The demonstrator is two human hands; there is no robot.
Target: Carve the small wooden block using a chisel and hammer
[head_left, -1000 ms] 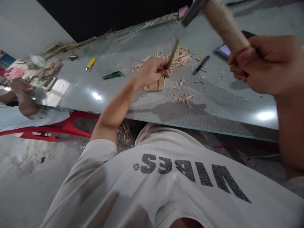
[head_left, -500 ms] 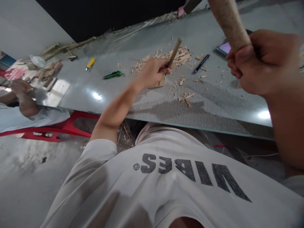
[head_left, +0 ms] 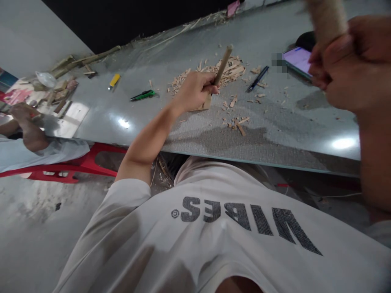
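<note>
My left hand (head_left: 200, 88) is closed around a wooden-handled chisel (head_left: 224, 63), which leans upward to the right. Its lower end is hidden behind my fingers. Under that hand lies a flat piece of wood (head_left: 205, 105) on the table, mostly covered. My right hand (head_left: 342, 71) is raised at the upper right, wrapped round the thick pale handle of a hammer (head_left: 328, 20). The hammer's head is outside the picture. A heap of wood chips (head_left: 235, 71) lies just behind my left hand.
A green cutter knife (head_left: 143, 95), a yellow cutter (head_left: 114, 81) and a blue cutter or pen (head_left: 258, 79) lie on the grey table (head_left: 171, 140). A phone (head_left: 297, 61) is near my right hand. At far left, another person's arm (head_left: 32, 128) rests beside wood scraps (head_left: 62, 93).
My right hand has moved up and to the right with the hammer, uncovering more of the phone. My left hand and the chisel stay in nearly the same place.
</note>
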